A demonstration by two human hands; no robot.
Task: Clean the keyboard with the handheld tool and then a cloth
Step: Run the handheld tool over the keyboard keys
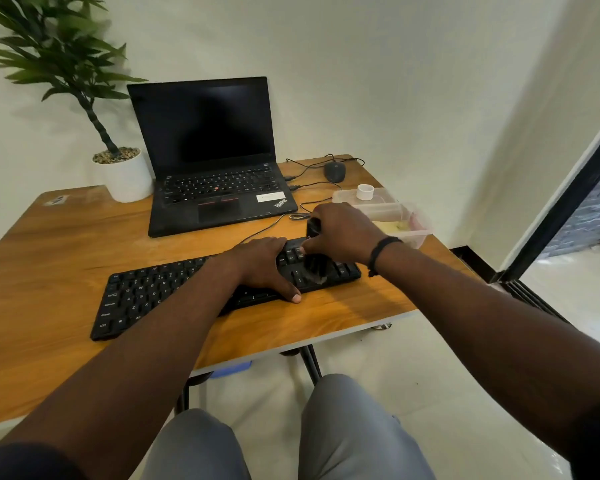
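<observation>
Black handheld brush [315,261] worked across black flat keyboard [174,292].
Brush is gripped by right hand [340,233]; keyboard is pressed down under the flat fingers of left hand [264,265].

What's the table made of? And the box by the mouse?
The table looks like wood, or a wood-look coating: orange-brown with grain streaks and a soft shine, plus a pale edge strip. The box looks like clear plastic: you can see through its cloudy walls. The mouse beside it seems matte dark plastic.
</observation>
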